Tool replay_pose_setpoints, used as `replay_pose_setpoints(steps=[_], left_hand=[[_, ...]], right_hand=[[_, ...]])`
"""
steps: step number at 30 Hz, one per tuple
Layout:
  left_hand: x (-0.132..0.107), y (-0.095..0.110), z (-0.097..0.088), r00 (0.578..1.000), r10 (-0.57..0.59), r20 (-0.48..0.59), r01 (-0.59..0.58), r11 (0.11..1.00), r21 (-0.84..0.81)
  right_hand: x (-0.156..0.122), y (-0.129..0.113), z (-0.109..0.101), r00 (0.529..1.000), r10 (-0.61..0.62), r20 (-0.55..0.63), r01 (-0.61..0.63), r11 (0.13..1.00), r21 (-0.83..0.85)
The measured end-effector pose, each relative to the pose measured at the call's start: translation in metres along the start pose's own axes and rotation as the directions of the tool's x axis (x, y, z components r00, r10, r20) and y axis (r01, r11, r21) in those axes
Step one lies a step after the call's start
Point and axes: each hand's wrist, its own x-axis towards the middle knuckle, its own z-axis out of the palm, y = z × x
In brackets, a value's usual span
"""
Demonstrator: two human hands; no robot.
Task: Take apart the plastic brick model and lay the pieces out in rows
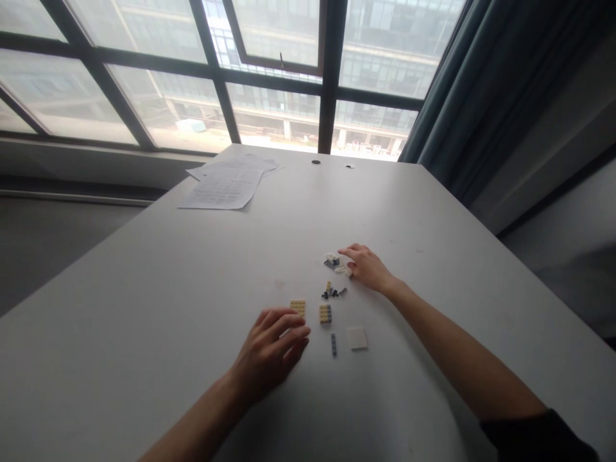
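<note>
Two bare forearms reach out over a wide white table [144,308], seen from above and behind. The left hand [272,350] comes in from the near left, palm down, fingers loosely curled and slightly spread — it grips nothing, and its fingertips rest just beside a small tan studded building plate [298,307], close enough that contact cannot be ruled out. The right arm, with a dark sleeve pushed up near the elbow, stretches farther across from the near right. The right hand [368,266] lies palm down with the fingers extended toward the left, their tips touching a small cluster of clear and grey plastic building pieces [334,261]; whether the fingers actually pinch a piece cannot be told.

Between the two hands lie more small parts: a second tan studded brick [325,313] just right of the first plate, a scatter of tiny dark and tan pieces [333,291] a little farther away, a narrow grey studded strip [333,344] nearer the viewer, and a flat white square tile [357,337] just to its right.

At the far left of the table sit several printed sheets of paper [226,183]. Beyond the far edge stands a large dark-framed window [327,77], and a grey-blue curtain [481,83] hangs at the far right.
</note>
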Motion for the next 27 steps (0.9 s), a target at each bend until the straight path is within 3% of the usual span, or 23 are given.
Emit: replay_pose_setpoints(steps=[4, 12, 20, 25, 27], left_hand=[[-0.001, -0.001, 0.000, 1.000, -0.016, -0.004, 0.016, 1.000, -0.004], [0.000, -0.001, 0.000, 1.000, -0.024, -0.011, 0.024, 1.000, 0.000], [0.000, -0.002, 0.000, 0.999, -0.032, -0.013, 0.032, 0.999, -0.007], [-0.001, -0.002, 0.000, 0.999, -0.031, -0.024, 0.030, 0.999, -0.016], [-0.001, -0.002, 0.000, 0.999, -0.025, -0.039, 0.025, 1.000, -0.016]], right_hand=[[0.010, 0.002, 0.003, 0.996, -0.044, 0.079, 0.047, 0.998, -0.035], [0.005, 0.018, 0.003, 0.996, -0.029, 0.079, 0.029, 1.000, -0.002], [0.006, 0.020, 0.003, 0.997, 0.068, 0.024, -0.072, 0.972, 0.223], [-0.007, 0.006, -0.007, 0.992, 0.108, 0.067, -0.127, 0.861, 0.492], [-0.018, -0.004, -0.010, 0.990, 0.092, 0.108, -0.142, 0.649, 0.747]])
